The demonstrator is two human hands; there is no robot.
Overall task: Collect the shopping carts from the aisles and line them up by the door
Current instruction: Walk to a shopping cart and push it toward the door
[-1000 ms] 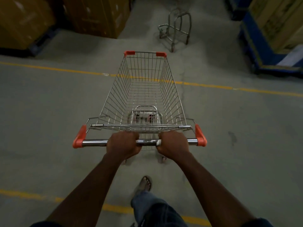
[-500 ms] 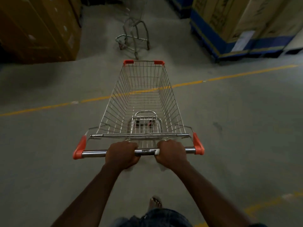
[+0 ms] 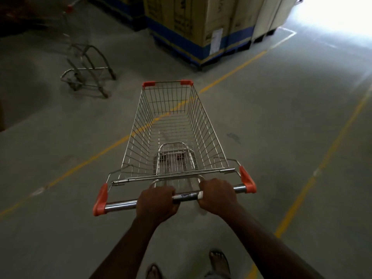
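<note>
An empty wire shopping cart (image 3: 209, 125) with orange corner caps stands right in front of me on the concrete floor. Its steel handle bar (image 3: 120, 205) has orange end pieces. My left hand (image 3: 157, 202) is closed around the bar left of centre. My right hand (image 3: 218, 195) grips the bar right of centre. A second cart (image 3: 86, 63), blurred and in shadow, stands at the upper left, apart from mine.
Stacked cardboard boxes on blue pallets (image 3: 199, 27) rise ahead and to the right of the cart's nose. Yellow floor lines (image 3: 84, 162) cross diagonally under the cart and along the right. Bright light (image 3: 338, 15) falls in from the top right. My sandalled feet (image 3: 219, 260) show below.
The cart and my view have swung to the right: the other cart has slid to the left, the boxes to the centre, and a bright opening has appeared at top right. Both hands keep their hold.
</note>
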